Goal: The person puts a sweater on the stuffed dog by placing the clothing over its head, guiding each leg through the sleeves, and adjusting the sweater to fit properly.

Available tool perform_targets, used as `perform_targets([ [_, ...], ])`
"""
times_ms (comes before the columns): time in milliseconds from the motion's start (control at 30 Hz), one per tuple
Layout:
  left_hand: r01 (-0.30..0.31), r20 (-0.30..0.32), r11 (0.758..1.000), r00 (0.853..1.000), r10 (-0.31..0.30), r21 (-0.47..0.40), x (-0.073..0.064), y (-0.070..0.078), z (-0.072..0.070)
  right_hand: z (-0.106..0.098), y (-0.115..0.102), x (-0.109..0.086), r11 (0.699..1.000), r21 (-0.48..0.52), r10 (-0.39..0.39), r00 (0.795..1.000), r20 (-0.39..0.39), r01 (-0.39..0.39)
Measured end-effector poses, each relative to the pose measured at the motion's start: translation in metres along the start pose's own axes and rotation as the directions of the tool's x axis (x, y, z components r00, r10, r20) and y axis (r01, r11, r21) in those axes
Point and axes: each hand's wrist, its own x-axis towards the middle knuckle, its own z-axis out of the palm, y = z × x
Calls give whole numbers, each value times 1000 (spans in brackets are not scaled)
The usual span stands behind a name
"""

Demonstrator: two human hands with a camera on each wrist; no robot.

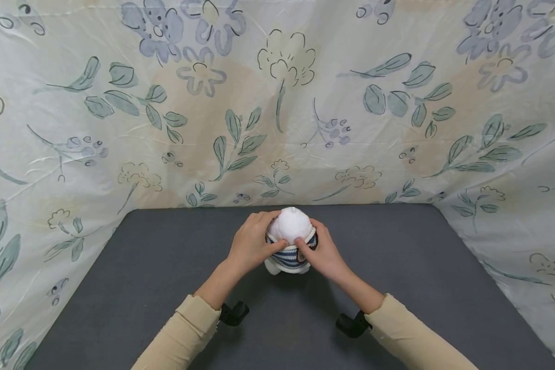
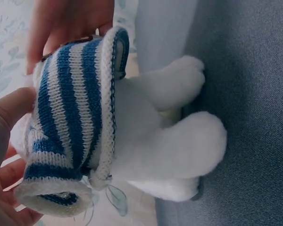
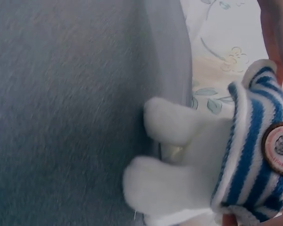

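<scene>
A white plush toy (image 1: 293,224) wears a blue-and-white striped knitted sweater (image 1: 285,259). Both hands hold it from opposite sides. My left hand (image 1: 252,239) has its thumb across the front of the sweater and its fingers round the side. On the other side, my right hand (image 1: 325,253) grips the same way, its thumb close to the left one. An oval patch (image 3: 279,148) shows on the sweater's front in the right wrist view. The left wrist view shows a sleeve's open cuff (image 2: 54,197) and stubby white legs (image 2: 188,146) close to the table. The toy's face is not visible.
The toy is near the far edge of a dark grey table (image 1: 176,257). Behind and beside the table hangs a floral cloth (image 1: 240,103). A black wrist mount (image 1: 234,313) sticks out from the left cuff, and another black mount (image 1: 352,325) from the right.
</scene>
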Motion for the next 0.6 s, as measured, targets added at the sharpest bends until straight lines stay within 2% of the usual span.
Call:
perform_targets([
  [100, 7, 4, 1000, 1000, -7, -4, 0, 0, 0, 0, -4, -1, 995, 66, 76, 996, 41, -78],
  [233, 15, 2, 1000, 1000, -15, -1, 0, 1, 1, 1, -8, -1, 974, 153, 158, 984, 86, -170],
  [600, 24, -29, 1000, 999, -23, 18, 0, 3, 5, 8, -15, -2, 919, 328, 211, 976, 61, -219],
])
